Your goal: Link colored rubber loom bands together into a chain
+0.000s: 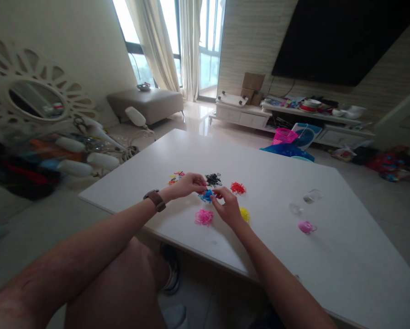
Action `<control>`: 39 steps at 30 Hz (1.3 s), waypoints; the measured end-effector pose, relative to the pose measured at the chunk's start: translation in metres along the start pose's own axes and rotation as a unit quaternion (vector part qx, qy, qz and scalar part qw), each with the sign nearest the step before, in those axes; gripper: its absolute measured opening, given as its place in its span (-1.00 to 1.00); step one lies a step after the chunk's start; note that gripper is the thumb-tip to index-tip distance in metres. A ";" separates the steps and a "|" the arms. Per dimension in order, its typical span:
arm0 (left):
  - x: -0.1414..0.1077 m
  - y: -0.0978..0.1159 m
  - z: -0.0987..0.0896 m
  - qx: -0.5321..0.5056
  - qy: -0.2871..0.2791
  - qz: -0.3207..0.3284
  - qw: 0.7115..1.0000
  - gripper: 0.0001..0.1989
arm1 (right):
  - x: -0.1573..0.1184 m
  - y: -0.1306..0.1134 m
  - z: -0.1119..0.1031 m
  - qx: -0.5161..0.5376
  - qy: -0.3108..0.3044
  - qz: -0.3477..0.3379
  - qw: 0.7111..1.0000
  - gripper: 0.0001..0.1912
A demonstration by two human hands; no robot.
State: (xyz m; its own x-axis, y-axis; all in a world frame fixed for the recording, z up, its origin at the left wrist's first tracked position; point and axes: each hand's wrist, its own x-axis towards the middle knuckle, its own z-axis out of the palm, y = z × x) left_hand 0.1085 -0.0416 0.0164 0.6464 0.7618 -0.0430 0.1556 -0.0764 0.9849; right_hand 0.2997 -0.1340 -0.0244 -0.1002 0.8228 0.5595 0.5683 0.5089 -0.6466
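Observation:
Small loose bands lie in colour piles on the white table [276, 183]. My left hand [190, 183], with a brown watch on the wrist, is at the upper left of the blue pile [206, 196], fingers pinched together. My right hand [226, 203] is at the pile's right side, its thumb and fingers curled close together. What either hand holds is too small to make out. Around them are a black pile [213, 179], a red pile [238, 187], a pink pile [204, 217], a yellow pile [244, 214] partly behind my right hand, and a mixed pile [175, 177] at the left.
A pink object [307, 227], a clear round piece [296, 209] and a clear container [312, 196] stand on the table's right part. My legs are below the near edge. Beyond the far edge sit a pink basket [284, 136] and a blue bag [283, 150].

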 end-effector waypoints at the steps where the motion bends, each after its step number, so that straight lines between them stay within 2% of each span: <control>1: -0.002 0.002 0.001 0.002 -0.001 0.002 1.000 -0.66 | 0.003 0.001 0.003 0.019 0.012 0.000 1.000 -0.86; 6: -0.011 0.011 0.009 0.002 -0.011 -0.010 1.000 -0.67 | 0.002 0.000 0.013 0.065 0.031 -0.005 0.997 -0.88; 14: -0.014 0.022 0.017 -0.005 -0.030 -0.024 0.999 -0.70 | -0.005 -0.006 0.000 0.083 0.064 0.023 0.994 -0.86; 19: -0.015 0.016 0.007 0.037 0.012 -0.020 0.999 -0.71 | -0.003 -0.002 -0.006 0.079 0.095 0.065 0.990 -0.88; 24: -0.028 0.007 -0.003 0.126 0.046 -0.027 0.991 -0.74 | -0.004 0.003 -0.008 0.087 0.099 0.088 0.987 -0.87; 28: -0.044 0.009 -0.001 0.206 0.074 -0.021 0.976 -0.77 | -0.004 0.006 -0.006 0.089 0.094 0.087 0.988 -0.89; 32: -0.052 0.021 0.006 0.273 0.097 0.012 0.957 -0.78 | -0.003 0.007 -0.005 0.093 0.085 0.072 0.989 -0.89; 36: -0.045 0.033 0.010 0.294 0.109 0.037 0.949 -0.77 | -0.004 0.006 -0.007 0.098 0.080 0.065 0.990 -0.89; 39: -0.029 0.032 0.013 0.276 0.125 0.048 0.952 -0.76 | -0.007 0.005 -0.010 0.091 0.071 0.065 0.991 -0.87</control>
State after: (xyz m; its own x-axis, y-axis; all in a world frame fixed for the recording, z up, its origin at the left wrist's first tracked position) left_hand 0.1039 -0.0746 0.0472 0.4897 0.8584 0.1525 0.5188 -0.4275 0.7404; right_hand 0.3112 -0.1394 -0.0262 0.0885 0.8471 0.5240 0.4114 0.4481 -0.7937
